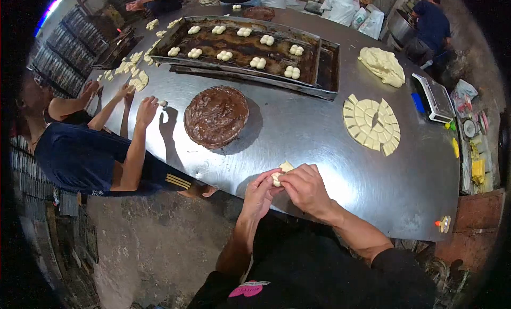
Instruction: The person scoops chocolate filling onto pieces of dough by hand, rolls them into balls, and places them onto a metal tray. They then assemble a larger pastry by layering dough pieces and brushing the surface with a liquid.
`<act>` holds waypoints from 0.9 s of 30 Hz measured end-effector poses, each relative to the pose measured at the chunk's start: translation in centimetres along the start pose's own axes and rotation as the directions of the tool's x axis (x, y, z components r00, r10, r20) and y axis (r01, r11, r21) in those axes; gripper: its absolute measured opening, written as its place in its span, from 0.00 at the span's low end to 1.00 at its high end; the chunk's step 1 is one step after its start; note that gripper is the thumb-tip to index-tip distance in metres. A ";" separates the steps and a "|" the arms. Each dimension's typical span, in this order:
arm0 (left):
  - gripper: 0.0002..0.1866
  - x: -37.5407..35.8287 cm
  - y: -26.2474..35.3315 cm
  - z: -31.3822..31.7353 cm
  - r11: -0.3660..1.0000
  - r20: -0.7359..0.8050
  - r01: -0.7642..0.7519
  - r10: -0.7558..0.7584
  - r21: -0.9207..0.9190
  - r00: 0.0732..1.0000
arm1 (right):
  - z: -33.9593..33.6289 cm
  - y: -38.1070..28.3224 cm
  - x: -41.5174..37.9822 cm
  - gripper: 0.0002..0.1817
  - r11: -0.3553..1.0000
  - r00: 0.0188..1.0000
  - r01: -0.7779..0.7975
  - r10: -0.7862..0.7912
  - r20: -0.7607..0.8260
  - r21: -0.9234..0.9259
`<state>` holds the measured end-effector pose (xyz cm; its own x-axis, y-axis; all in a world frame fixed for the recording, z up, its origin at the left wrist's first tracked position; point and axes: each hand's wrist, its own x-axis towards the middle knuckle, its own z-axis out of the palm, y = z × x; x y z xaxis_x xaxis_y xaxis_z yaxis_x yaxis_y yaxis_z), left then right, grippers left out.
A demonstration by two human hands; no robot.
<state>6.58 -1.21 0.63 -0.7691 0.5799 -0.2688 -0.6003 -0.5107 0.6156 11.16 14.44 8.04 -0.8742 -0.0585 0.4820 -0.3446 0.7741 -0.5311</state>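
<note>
At the far left I see a co-worker [80, 155] in a dark shirt leaning on the steel table [298, 133], one hand [146, 109] pressing down beside a small dough bit [163, 103]. More dough scraps [133, 69] lie scattered beyond that hand. Next comes the round brown filling mound [216, 116], and behind it the dark tray [245, 48] carrying rows of shaped buns [258, 62].

At the near edge my left hand [259, 193] and right hand [306, 189] meet over the table edge. Both are curled in, fingertips pinching one dough piece [277, 179] between them; a second square [286, 166] sits just behind, touching or nearly so, I cannot quite tell at this angle.

Further right lies a disc of cut dough squares [371, 124], with a loose dough lump [381, 66] behind it. A scale [435, 98] stands at the right edge, and another person [431, 24] works beyond it.
</note>
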 end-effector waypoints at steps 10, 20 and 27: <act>0.19 -0.3 1.2 1.4 0.999 0.122 -0.028 0.023 0.045 0.992 | -0.8 1.5 1.1 0.06 1.000 0.996 -0.003 0.002 0.088 0.014; 0.18 0.8 3.9 -0.9 0.992 -0.051 -0.096 0.100 0.079 0.994 | 3.7 0.9 4.0 0.09 0.999 0.995 -0.010 0.005 0.095 0.050; 0.18 4.3 4.3 -2.3 0.989 0.109 0.071 -0.085 0.128 0.990 | 2.8 1.4 5.3 0.07 0.998 0.999 -0.054 0.054 -0.008 -0.037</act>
<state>0.20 -2.33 0.45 -0.6865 0.6871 -0.2377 -0.6203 -0.3830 0.6845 5.11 13.45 7.85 -0.8887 -0.0114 0.4583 -0.2836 0.7992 -0.5300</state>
